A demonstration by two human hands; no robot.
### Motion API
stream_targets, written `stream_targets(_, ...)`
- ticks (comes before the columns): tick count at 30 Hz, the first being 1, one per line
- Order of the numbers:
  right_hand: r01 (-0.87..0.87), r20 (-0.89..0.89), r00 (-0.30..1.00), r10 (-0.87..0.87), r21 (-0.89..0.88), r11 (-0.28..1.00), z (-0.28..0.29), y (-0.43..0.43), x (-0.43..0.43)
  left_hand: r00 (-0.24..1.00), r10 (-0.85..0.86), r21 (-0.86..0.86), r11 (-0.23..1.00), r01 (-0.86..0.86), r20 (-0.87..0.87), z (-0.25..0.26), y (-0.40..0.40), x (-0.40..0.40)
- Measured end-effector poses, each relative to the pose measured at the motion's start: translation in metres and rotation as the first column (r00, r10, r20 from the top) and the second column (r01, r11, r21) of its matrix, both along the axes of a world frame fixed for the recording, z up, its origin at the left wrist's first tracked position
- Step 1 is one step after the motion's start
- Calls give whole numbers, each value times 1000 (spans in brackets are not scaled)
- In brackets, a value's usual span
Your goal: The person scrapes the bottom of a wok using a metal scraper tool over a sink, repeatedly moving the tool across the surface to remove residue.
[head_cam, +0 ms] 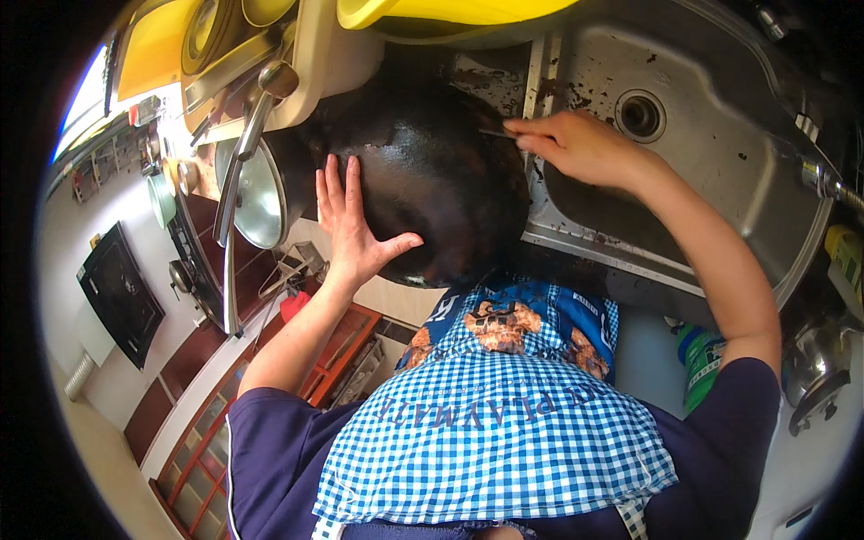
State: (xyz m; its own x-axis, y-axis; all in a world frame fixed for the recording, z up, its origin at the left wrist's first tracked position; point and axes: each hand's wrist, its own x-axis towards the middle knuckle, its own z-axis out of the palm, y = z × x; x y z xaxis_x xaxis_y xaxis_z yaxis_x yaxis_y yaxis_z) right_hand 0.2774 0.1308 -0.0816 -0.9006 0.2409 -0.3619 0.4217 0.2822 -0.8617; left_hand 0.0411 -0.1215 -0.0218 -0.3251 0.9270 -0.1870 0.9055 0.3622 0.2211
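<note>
A large blackened pan, seemingly a wok (439, 182) with its rounded underside up, lies in front of me beside the sink's edge. My left hand (347, 226) rests spread on its left side, thumb pointing right. Between the thumb and fingers of my right hand (584, 148) is a thin metal scraping tool (497, 133); its tip meets the pan's upper right side. Most of the tool's handle is hidden by the fingers. Brownish, worn patches show on the pan's right side. Dark flakes are scattered in the stainless steel sink (729, 223), around the drain (640, 116).
A yellow basin (466, 9) overhangs the far side. At left stand a cream plastic container (347, 64), a metal ladle (251, 128) and a round lid (253, 192). A tap hose (820, 177) borders the sink on the right. A green bottle (702, 364) is near my right elbow.
</note>
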Motion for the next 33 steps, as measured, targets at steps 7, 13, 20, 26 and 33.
stream_targets(7, -8, -32, 999, 8, -2, 1000, -1, 7, -20, 1000, 4, 14, 1000, -4, 1, -1, -1, 1)
stream_targets(13, 79, 55, 995, -79, 4, 997, -13, -2, -22, 1000, -23, -14, 1000, 22, -20, -1, 7, 5)
stream_targets(20, 57, 6, 998, -57, 4, 998, 2, -14, -7, 1000, 9, 7, 1000, -9, -26, -7, 0, -2)
stream_targets(26, 128, 91, 988, -125, -17, 992, -4, -6, -9, 1000, 2, -6, 1000, -2, -12, -9, 16, -7)
stream_targets(33, 167, 66, 984, -166, -19, 986, -2, -20, -28, 1000, -22, 21, 1000, 23, -8, -10, -2, -15)
